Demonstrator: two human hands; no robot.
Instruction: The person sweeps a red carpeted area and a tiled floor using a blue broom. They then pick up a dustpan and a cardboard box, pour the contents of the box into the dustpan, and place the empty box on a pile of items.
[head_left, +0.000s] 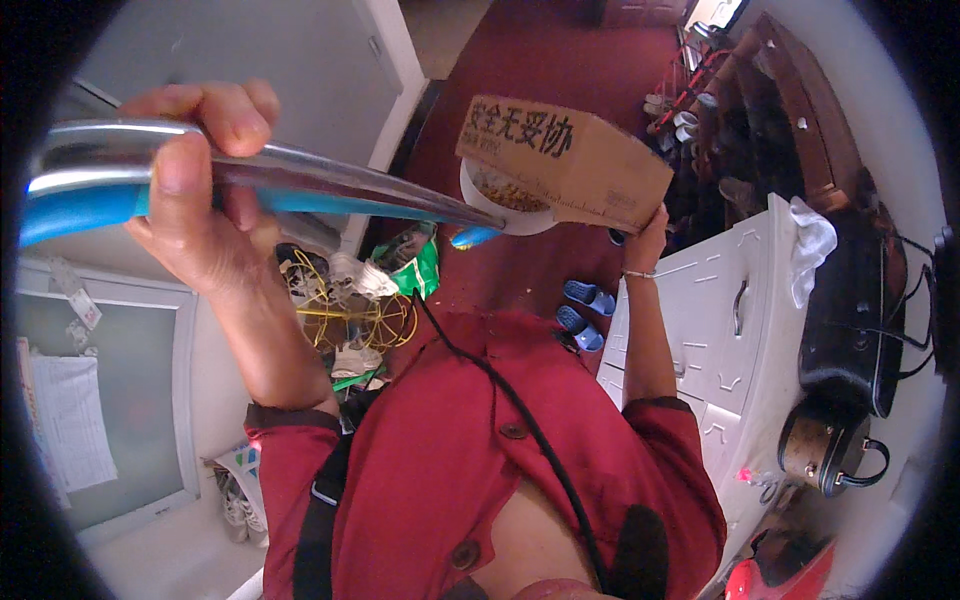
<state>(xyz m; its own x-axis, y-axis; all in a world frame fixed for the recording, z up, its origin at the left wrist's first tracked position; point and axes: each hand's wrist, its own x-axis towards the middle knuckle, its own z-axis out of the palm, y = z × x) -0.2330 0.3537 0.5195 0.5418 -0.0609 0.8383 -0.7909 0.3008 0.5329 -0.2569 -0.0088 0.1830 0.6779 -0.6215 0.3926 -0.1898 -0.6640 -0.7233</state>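
My left hand (206, 176) is closed round a shiny metal tube (337, 176), with a blue tube (322, 202) running alongside below it. The metal tube's far end reaches the rim of a white round container (525, 221), which holds small yellow-brown pieces. A blue piece with a yellow tip (476, 238) shows just below that rim. My right hand (651, 234) grips the lower right corner of a folded brown cardboard piece (570, 161) with printed characters. The cardboard covers part of the container; how the container is supported is hidden.
Shoes sit on a yellow wire rack (352, 311) at left, beside a green bag (420, 266). Blue slippers (589, 296) lie on the red floor (517, 277). A white cabinet (682, 300) stands at right, with a black bag (851, 315) and round handbag (821, 450) beside it.
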